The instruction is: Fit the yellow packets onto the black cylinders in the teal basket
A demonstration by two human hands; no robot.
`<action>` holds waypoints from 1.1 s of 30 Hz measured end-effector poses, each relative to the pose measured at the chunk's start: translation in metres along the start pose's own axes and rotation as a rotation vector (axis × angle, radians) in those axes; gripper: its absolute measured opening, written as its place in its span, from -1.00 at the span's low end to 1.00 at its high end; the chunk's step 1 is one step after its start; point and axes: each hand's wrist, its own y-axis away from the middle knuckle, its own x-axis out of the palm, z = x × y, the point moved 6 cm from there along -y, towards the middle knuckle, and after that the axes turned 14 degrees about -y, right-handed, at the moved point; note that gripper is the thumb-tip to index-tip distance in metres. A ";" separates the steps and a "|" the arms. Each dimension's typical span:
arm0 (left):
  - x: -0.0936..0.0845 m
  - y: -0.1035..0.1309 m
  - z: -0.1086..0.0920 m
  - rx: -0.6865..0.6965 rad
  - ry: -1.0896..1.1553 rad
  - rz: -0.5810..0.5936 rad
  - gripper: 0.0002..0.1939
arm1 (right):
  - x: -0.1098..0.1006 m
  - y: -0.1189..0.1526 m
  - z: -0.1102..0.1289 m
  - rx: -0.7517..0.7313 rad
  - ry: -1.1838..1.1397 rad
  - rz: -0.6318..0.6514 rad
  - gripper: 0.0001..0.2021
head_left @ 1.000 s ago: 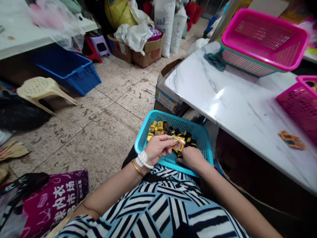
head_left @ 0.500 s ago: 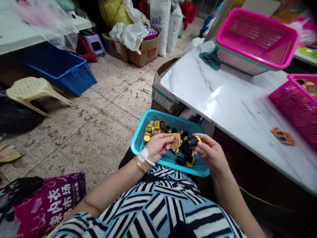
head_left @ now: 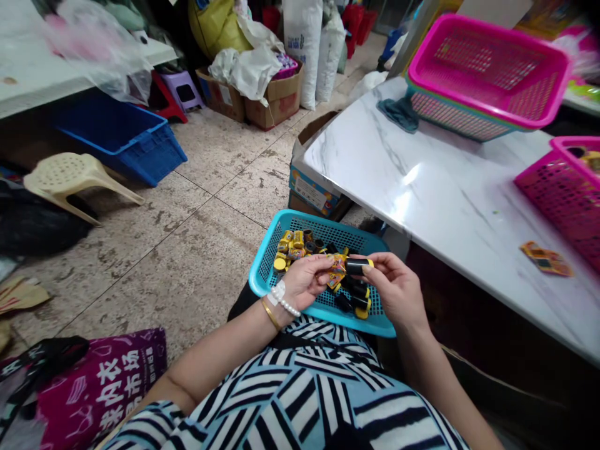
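Above the blue plastic basket (head_left: 264, 262) on my lap, my left hand (head_left: 307, 278) pinches yellow-orange printed labels (head_left: 336, 270). My right hand (head_left: 396, 284) grips a small black bottle with a yellow cap (head_left: 357, 267) by its capped end. The bottle lies sideways, its black end against or just in front of the labels; I cannot tell whether they touch. Inside the basket, bottles wrapped in yellow labels (head_left: 287, 240) gather at the left. Plain black bottles with yellow caps (head_left: 360, 300) lie at the right, partly hidden by my hands.
A white marbled table (head_left: 365, 169) stands to the right, with loose printed labels (head_left: 547, 259), a pink basket (head_left: 557, 194) and stacked baskets (head_left: 487, 75). A cardboard box (head_left: 312, 187) is beside its edge. On the left are a cream stool (head_left: 70, 172) and a blue crate (head_left: 145, 150).
The black bottle has moved left and levelled out, bringing its end up to the labels in my left hand. The view has shifted slightly.
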 end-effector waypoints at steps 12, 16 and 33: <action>0.000 0.004 -0.002 0.051 -0.067 -0.050 -0.86 | 0.006 0.010 0.005 -0.114 0.063 -0.035 -0.74; -0.003 0.000 -0.002 0.041 -0.022 -0.067 -0.88 | -0.001 0.005 -0.002 -0.007 -0.059 -0.042 -0.80; -0.003 0.001 0.002 -0.007 0.039 0.029 -0.89 | 0.011 0.006 0.008 -0.074 0.162 -0.006 -0.79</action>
